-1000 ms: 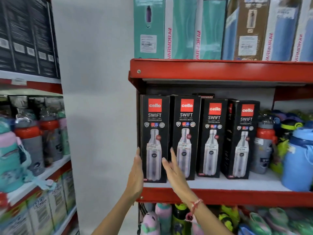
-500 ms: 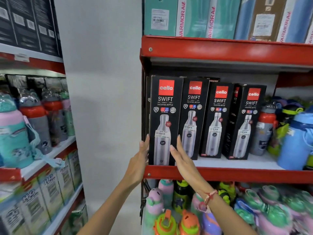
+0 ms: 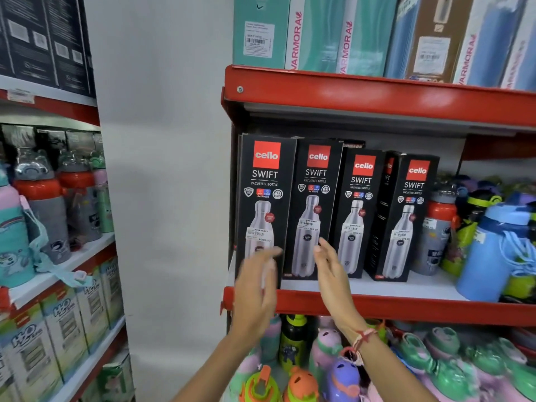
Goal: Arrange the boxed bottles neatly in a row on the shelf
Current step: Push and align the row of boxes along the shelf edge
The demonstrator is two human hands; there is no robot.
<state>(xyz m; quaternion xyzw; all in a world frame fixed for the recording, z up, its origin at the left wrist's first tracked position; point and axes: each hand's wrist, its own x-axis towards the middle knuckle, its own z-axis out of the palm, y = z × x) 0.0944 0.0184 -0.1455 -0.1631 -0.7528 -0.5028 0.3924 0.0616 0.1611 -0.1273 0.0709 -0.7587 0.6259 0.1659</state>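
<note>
Nearest to us, the left hand (image 3: 256,278) is hanging in front of the bottom of the first box (image 3: 265,210). It is blurry, its fingers are spread apart, and it is holding nothing. Whether it is touching the box, I cannot tell. The right hand (image 3: 330,265) is open too, with its fingertips (image 3: 320,242) just in front of the second box (image 3: 313,210), low down, and nothing in it.

The step looks like lining up the boxes, starting from the left end. The first box is standing right at the red front edge of the shelf (image 3: 406,307). The second box is sitting a little behind it. The third box (image 3: 358,213) and the fourth box (image 3: 406,219) are sitting farther back, and the fourth is turned so its side is showing.

So the next move is probably sliding the back ones forward and turning the fourth one straight.

There is bare shelf in front of the back boxes. Behind them another dark box (image 3: 352,145) is peeking out. On the right, loose bottles (image 3: 438,227) are crowding close to the fourth box. The shelf above is sitting just over the box tops, so lifting is tight.
</note>
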